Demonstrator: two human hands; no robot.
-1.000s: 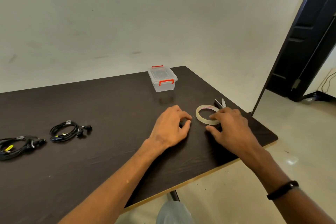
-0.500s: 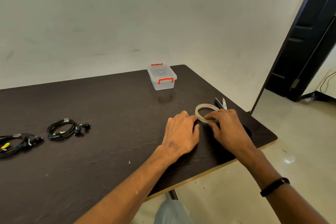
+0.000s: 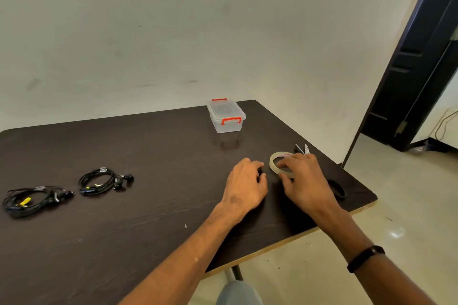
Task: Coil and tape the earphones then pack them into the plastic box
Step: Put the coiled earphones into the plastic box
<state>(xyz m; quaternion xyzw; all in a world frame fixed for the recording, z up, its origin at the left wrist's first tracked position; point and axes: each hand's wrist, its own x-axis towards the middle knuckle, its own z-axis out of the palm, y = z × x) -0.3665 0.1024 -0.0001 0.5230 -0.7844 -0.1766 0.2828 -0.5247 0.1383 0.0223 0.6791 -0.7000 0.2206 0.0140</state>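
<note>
Head view looks down on a dark table (image 3: pixel 138 205) set against a pale wall. Near its right edge the right hand (image 3: pixel 306 181) is on a roll of clear tape (image 3: pixel 277 160); its fingers curl over the ring's right side and the thumb meets the near rim, so it grips the roll, which lies flat on the table. Just left of it the left hand (image 3: pixel 245 186) rests on the table with its fingers bent loosely downward; whether anything is under the fingertips cannot be told. The two hands are close together but apart.

Two coiled black earphones lie well to the left: one bundle (image 3: pixel 104 181) near the middle left, another (image 3: pixel 32 199) by the left edge with a yellow tag. The clear plastic box (image 3: pixel 226 117) with red clasps stands at the far side, lid on, well away from both bundles. Scissors (image 3: pixel 302 148) poke out just beyond the tape. A black band (image 3: pixel 366 257) circles the right wrist. A dark door (image 3: pixel 418 57) stands at the far right.
</note>
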